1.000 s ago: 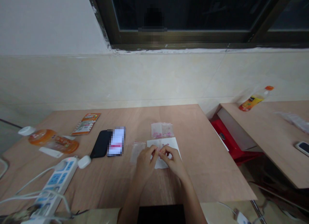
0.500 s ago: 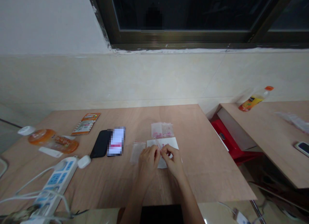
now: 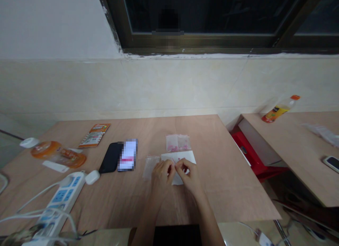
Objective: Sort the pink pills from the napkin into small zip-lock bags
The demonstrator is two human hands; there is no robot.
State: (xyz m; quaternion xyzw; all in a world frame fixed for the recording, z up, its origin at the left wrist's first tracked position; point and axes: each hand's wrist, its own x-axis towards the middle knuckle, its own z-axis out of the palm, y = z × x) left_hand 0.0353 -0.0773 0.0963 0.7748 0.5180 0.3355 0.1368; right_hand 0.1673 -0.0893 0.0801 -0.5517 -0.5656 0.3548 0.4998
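My left hand point(image 3: 162, 173) and my right hand point(image 3: 188, 172) meet over a white sheet of paper point(image 3: 189, 155), thumbs and fingertips pinched together. What lies between the fingertips is too small to make out; a faint clear edge shows there. Small dark pink pieces point(image 3: 179, 159) lie on the paper just beyond my fingers. Behind the paper are clear plastic bags point(image 3: 178, 142) with pink bits in their lower part. Left of my left hand, a clear zip bag point(image 3: 150, 165) lies flat, partly covered by that hand.
A black phone point(image 3: 109, 157) and a lit phone point(image 3: 128, 155) lie to the left. Beyond them are an orange packet point(image 3: 94, 135), a bottle on its side point(image 3: 58, 154) and a power strip point(image 3: 62, 200) with white cables. Across a gap stands another table with a drink bottle point(image 3: 278, 111).
Both hands stay over the paper. Their fingertips have drawn slightly closer, and the clear plastic that stuck up between them shows less now.
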